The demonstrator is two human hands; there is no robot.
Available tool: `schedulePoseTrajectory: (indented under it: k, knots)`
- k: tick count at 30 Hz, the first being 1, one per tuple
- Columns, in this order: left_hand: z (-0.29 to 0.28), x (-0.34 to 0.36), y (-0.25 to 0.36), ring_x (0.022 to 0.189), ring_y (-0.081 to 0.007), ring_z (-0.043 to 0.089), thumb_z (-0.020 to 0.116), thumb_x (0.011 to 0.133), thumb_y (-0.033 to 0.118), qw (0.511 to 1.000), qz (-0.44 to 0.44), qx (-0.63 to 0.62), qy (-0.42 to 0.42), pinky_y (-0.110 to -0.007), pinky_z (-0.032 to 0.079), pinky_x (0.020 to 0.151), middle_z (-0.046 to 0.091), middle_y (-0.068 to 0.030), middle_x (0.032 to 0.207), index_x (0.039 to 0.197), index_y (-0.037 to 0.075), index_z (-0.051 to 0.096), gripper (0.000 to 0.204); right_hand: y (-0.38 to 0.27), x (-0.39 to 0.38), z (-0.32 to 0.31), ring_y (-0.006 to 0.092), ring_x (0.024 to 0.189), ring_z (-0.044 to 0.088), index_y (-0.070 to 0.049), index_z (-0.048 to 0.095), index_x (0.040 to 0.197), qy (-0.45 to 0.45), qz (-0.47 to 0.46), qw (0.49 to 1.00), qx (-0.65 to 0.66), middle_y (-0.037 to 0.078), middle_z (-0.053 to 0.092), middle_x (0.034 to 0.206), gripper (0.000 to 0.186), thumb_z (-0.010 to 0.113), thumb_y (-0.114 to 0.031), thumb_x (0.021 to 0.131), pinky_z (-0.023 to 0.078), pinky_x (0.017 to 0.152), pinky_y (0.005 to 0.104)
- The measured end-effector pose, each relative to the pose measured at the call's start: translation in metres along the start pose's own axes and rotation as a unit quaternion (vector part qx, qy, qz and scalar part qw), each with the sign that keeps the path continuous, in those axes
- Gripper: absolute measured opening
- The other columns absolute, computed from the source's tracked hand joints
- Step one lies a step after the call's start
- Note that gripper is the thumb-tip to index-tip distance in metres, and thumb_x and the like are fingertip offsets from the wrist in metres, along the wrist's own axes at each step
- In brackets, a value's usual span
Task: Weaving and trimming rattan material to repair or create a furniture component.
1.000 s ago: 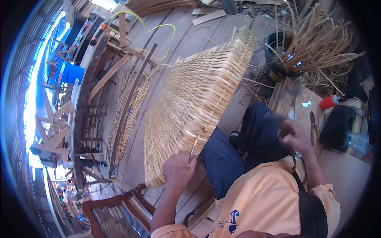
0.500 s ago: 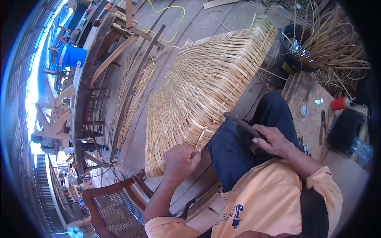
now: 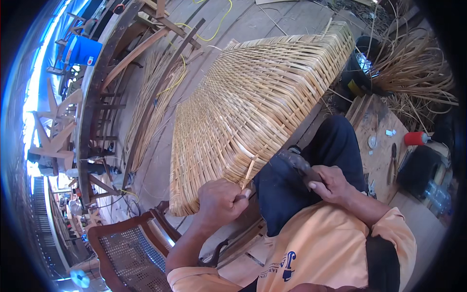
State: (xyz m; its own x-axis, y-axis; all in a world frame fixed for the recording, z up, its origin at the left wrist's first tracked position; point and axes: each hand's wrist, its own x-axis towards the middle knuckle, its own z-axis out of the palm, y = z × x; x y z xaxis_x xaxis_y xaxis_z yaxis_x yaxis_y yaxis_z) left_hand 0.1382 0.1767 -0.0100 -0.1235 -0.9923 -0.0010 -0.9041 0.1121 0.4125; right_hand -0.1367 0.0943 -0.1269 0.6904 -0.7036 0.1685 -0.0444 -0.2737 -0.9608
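Observation:
A large woven cane piece [image 3: 258, 92], pale tan with a thick rounded edge, stands tilted in front of my bent knees. My left hand [image 3: 219, 202] is closed on a pale cane strip [image 3: 250, 170] at its lower edge, the thumb pointing up along it. In my right hand [image 3: 331, 182] is a dark tool [image 3: 296, 163] with a long shaft, held over my thigh just right of the woven edge; its exact kind is unclear.
At right are a bucket [image 3: 354, 78] with cane strands [image 3: 408, 68], a plywood board [image 3: 382, 121] with pliers [image 3: 393, 160] and a red canister [image 3: 413, 138]. A cane-backed chair [image 3: 131, 248] is lower left. Left are a wooden frame [image 3: 90, 126], loose strands [image 3: 146, 136] and a yellow cord [image 3: 214, 34].
My right hand came from over the board toward the woven edge with the dark tool, then dipped slightly. The woven piece appears further up and right; my left hand still grips the strip.

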Motion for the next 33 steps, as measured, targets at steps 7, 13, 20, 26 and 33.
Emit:
schedulePoseTrajectory:
  k: [7, 13, 20, 26, 33]
  knots:
    - [0.005, -0.010, 0.016, 0.061, -0.0307, 0.062, 0.069, 0.081, 0.028, 0.989, -0.021, 0.135, -0.051, -0.042, 0.048, 0.057, 0.062, -0.0110, 0.063, 0.073, 0.008, 0.062, 0.022, 0.007, 0.011, -0.006, 0.0354, 0.076, 0.066, -0.002, 0.055, 0.095, -0.038, 0.148, 0.984, -0.097, 0.017, 0.064, 0.079, 0.036, 0.053, -0.038, 0.095, 0.052, 0.067, 0.0420]
    - [0.040, -0.023, 0.025, 0.064, -0.0345, 0.066, 0.059, 0.092, 0.026, 0.971, -0.216, -0.006, 0.104, -0.045, 0.051, 0.058, 0.064, -0.0144, 0.067, 0.095, 0.010, 0.063, 0.017, -0.022, 0.027, -0.039, 0.0367, 0.073, 0.063, 0.002, 0.055, 0.093, -0.126, 0.153, 0.979, -0.050, 0.021, 0.061, 0.076, 0.039, 0.050, -0.036, 0.097, 0.049, 0.066, 0.0410]
    - [0.046, -0.025, 0.023, 0.065, -0.0366, 0.065, 0.059, 0.090, 0.025, 0.972, -0.209, 0.035, 0.097, -0.047, 0.051, 0.059, 0.064, -0.0171, 0.068, 0.094, 0.010, 0.067, 0.017, -0.061, 0.045, -0.061, 0.0375, 0.065, 0.060, 0.001, 0.054, 0.093, -0.123, 0.076, 0.977, -0.156, 0.019, 0.057, 0.068, 0.034, 0.052, -0.033, 0.098, 0.046, 0.060, 0.0416]
    - [0.022, -0.016, 0.016, 0.070, -0.0391, 0.065, 0.056, 0.091, 0.037, 0.950, -0.293, 0.109, 0.008, -0.049, 0.051, 0.066, 0.064, -0.0202, 0.069, 0.081, 0.006, 0.069, 0.034, -0.027, 0.035, -0.060, 0.0387, 0.063, 0.058, -0.003, 0.056, 0.091, -0.050, -0.171, 0.938, -0.299, 0.014, 0.056, 0.069, 0.037, 0.056, -0.041, 0.092, 0.046, 0.059, 0.0438]
    - [0.020, -0.016, 0.017, 0.071, -0.0421, 0.062, 0.056, 0.089, 0.042, 0.953, -0.291, 0.089, 0.013, -0.050, 0.047, 0.067, 0.061, -0.0241, 0.070, 0.076, 0.001, 0.065, 0.044, 0.028, 0.056, -0.050, 0.0407, 0.073, 0.061, -0.004, 0.058, 0.095, -0.111, -0.088, 0.930, -0.338, 0.019, 0.061, 0.076, 0.040, 0.058, -0.043, 0.088, 0.048, 0.065, 0.0462]
